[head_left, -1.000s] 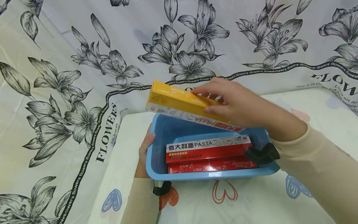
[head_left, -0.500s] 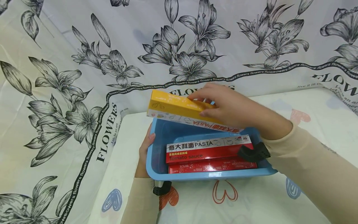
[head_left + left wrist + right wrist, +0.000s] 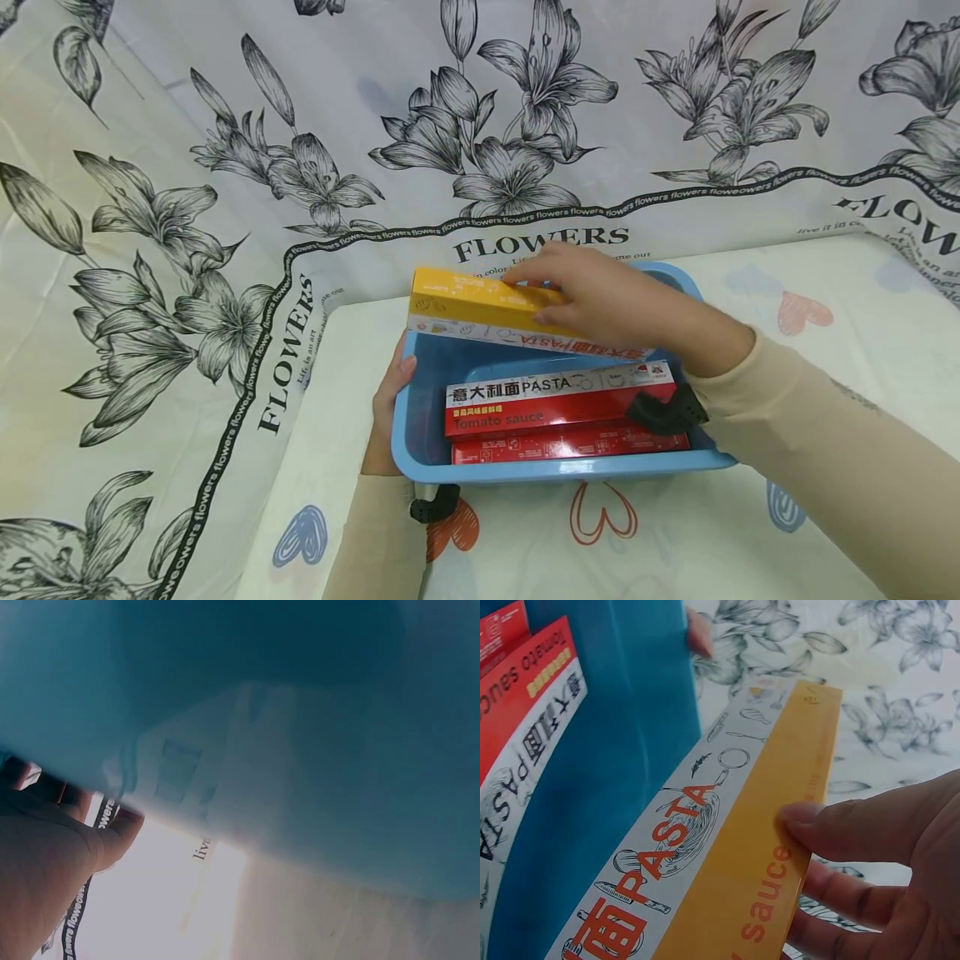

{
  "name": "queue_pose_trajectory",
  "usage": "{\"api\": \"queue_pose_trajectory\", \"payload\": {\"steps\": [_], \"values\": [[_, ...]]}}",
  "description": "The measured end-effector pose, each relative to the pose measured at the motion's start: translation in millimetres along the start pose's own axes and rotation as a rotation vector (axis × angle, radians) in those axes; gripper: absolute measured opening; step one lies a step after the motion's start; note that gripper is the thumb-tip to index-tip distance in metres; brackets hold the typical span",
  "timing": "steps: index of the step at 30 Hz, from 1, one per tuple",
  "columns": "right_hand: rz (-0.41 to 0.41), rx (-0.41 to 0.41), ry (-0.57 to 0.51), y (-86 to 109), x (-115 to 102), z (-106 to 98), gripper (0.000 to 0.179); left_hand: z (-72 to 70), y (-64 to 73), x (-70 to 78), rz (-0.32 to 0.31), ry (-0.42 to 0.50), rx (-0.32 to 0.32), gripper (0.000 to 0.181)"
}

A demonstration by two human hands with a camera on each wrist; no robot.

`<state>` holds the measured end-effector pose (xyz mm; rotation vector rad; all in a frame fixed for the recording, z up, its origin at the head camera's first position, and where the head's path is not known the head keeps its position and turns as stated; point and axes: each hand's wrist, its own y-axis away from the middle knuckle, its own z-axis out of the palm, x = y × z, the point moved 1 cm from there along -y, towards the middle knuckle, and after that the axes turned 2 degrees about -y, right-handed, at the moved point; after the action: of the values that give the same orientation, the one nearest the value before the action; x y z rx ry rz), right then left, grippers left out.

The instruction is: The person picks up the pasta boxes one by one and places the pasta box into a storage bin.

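A yellow and white pasta box (image 3: 487, 304) is pinched in my right hand (image 3: 588, 292), thumb on the near side and fingers on the far side. It slants over the back of a blue plastic bin (image 3: 570, 473), its left end higher. In the right wrist view the thumb presses the box's yellow face (image 3: 757, 847). My left hand (image 3: 390, 396) grips the bin's left wall, thumb at the rim. The left wrist view shows that hand (image 3: 56, 855) beside the blurred blue wall. Inside the bin lie a red and white tomato sauce pasta box (image 3: 555, 404) and another red box (image 3: 570, 446).
The bin stands on a pale bed-like surface (image 3: 330, 467) printed with hearts. Behind and to the left hangs a white cloth (image 3: 420, 75) with black flower drawings. A black strap mount (image 3: 666, 412) on the right wrist overhangs the bin's right end.
My right hand has lowered the yellow pasta box towards the bin and moved slightly left. The box's left end has dropped, so it lies flatter. The left hand and bin stay in place.
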<state>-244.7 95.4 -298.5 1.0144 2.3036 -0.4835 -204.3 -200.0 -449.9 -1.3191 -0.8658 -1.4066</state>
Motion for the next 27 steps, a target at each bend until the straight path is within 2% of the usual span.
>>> {"api": "queue_pose_trajectory", "payload": {"steps": [8, 14, 27], "values": [[0.012, -0.019, 0.049, -3.0, 1, 12, 0.048, -3.7, -0.5, 1.3, -0.005, -0.002, -0.008, 0.077], [0.016, -0.016, 0.083, -3.5, -2, 15, 0.048, -3.6, 1.3, -0.2, 0.029, -0.034, -0.003, 0.075], [0.032, -0.061, 0.135, -6.3, -3, 28, 0.046, -0.9, 4.8, 0.2, 0.069, -0.029, -0.003, 0.071]]}}
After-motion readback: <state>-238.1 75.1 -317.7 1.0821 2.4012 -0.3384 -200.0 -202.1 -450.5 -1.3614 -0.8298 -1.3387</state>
